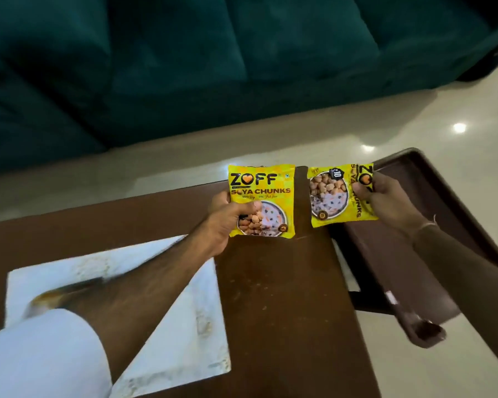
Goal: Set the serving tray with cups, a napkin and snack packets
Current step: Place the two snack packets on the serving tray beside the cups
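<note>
Fingers (249,209) of the left hand (224,219) pinch the left packet (262,193) at its lower corner, mid-frame, above the surface (270,282). The right hand (385,202) grips the right packet (334,196) by its edge, at the left rim of the tray (414,182). Both packets judged light, soft and slippery; hold them by the sealed edges.

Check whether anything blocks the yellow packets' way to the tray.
Nothing visible does. The right hand holds the right packet at the tray's rim; what shows of the tray is bare, though the forearm hides part. Only the right packet lies between the left packet, in the left hand, and the tray.
</note>
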`<state>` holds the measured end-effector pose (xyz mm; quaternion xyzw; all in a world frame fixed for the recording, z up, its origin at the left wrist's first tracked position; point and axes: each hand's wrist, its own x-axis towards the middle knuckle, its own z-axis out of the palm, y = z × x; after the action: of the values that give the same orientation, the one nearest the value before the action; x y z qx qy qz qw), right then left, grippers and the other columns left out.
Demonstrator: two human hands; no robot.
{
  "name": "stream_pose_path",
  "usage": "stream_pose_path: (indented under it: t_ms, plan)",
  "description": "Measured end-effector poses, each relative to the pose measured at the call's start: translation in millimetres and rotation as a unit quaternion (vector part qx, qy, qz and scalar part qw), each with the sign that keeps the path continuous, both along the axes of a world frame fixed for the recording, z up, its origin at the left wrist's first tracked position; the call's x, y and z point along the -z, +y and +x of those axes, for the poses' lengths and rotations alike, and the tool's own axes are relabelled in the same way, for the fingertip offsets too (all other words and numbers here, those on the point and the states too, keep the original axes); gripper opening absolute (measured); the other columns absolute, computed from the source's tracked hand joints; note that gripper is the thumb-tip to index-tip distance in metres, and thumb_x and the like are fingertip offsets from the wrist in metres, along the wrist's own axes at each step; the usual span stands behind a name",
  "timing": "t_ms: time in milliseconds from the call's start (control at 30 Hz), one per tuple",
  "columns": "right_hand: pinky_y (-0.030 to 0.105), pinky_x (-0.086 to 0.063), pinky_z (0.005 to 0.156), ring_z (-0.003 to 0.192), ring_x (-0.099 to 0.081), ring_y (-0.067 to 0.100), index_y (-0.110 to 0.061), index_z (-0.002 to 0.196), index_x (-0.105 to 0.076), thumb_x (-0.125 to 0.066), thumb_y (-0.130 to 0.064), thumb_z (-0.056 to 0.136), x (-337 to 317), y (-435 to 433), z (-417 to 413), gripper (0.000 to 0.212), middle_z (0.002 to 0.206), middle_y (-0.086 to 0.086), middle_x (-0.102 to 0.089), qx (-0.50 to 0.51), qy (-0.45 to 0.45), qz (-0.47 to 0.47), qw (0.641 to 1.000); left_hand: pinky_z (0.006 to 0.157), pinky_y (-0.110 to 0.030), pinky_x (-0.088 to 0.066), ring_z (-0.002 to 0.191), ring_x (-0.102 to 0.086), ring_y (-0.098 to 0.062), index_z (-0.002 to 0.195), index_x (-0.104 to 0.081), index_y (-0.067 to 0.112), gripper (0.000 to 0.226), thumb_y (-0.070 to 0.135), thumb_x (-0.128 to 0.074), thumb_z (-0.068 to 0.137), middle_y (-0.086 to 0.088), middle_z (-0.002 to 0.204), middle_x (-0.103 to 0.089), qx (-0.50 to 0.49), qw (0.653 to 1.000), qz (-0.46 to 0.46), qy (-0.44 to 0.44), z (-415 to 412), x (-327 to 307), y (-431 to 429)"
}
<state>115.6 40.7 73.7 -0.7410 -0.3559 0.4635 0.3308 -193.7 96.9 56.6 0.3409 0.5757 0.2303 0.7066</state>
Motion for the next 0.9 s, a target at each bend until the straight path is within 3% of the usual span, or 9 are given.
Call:
stream_pose_path:
  t_ms: [133,267,400,533,600,733,900]
  plan:
    - [0.034,-0.062,0.078,0.087,-0.072,0.020,-0.009,0.112,-0.066,-0.055,-0.006,0.098,-5,20,-91,0.018,0.104,0.008,-0.075,-0.135,0.061,-0.035,0.988,0.078,-0.040,-0.056,0.079,-0.072,-0.028,0.099,-0.072,0.008,0.027,0.002,-0.078,0.073,-0.013,0.094,-0.077,-0.078,0.996,0.021,0.025,-110,-10,-1]
    - [0.035,-0.060,0.076,0.087,-0.072,0.020,-0.007,0.112,-0.063,-0.057,-0.004,0.097,-8,29,-179,0.016,0.106,0.015,-0.074,-0.298,0.055,-0.086,0.949,0.077,-0.049,-0.053,0.078,-0.065,-0.033,0.087,-0.073,0.010,0.028,0.009,-0.076,0.060,-0.019,0.088,-0.072,-0.139,0.988,0.018,0.060,-213,-19,-16]
    - [0.054,-0.057,0.086,0.095,-0.070,0.029,-0.002,0.112,-0.060,-0.061,-0.008,0.096,4,30,-257,0.017,0.109,0.020,-0.072,-0.444,-0.023,-0.107,0.889,0.051,-0.023,-0.044,0.044,-0.054,-0.020,0.060,-0.063,0.017,0.010,0.009,-0.070,0.061,-0.003,0.056,-0.059,-0.196,0.975,0.008,0.104,-302,-22,-41]
    - [0.034,-0.047,0.102,0.123,-0.059,0.021,-0.011,0.143,-0.048,-0.066,-0.020,0.094,17,22,-317,0.053,0.142,0.005,-0.058,-0.551,-0.109,-0.133,0.817,0.036,-0.014,-0.035,0.031,-0.046,-0.012,0.049,-0.058,0.017,0.028,-0.001,-0.062,0.070,0.006,0.042,-0.053,-0.236,0.960,0.004,0.150,-371,-13,-68]
    - [0.026,-0.041,0.103,0.131,-0.053,0.022,-0.011,0.146,-0.045,-0.066,-0.023,0.094,24,16,-338,0.057,0.147,0.004,-0.052,-0.588,-0.138,-0.143,0.784,0.035,-0.012,-0.033,0.028,-0.045,-0.010,0.046,-0.060,0.017,0.031,-0.001,-0.061,0.072,0.007,0.040,-0.053,-0.255,0.951,-0.001,0.173,-399,-7,-82]
    - [0.033,-0.041,0.106,0.133,-0.050,0.025,-0.016,0.149,-0.042,-0.064,-0.028,0.095,36,3,-367,0.060,0.148,0.005,-0.050,-0.635,-0.193,-0.173,0.728,0.036,-0.012,-0.027,0.027,-0.039,-0.008,0.055,-0.058,0.012,0.009,0.011,-0.066,0.060,0.008,0.036,-0.049,-0.274,0.936,-0.010,0.220,-439,4,-110]
    - [0.029,-0.038,0.103,0.133,-0.049,0.024,-0.018,0.147,-0.044,-0.063,-0.030,0.094,50,-4,-383,0.058,0.149,0.005,-0.049,-0.655,-0.231,-0.193,0.693,0.033,-0.014,-0.026,0.028,-0.035,-0.009,0.064,-0.058,0.005,0.022,0.019,-0.064,0.048,0.003,0.042,-0.048,-0.273,0.930,-0.031,0.243,-465,24,-139]
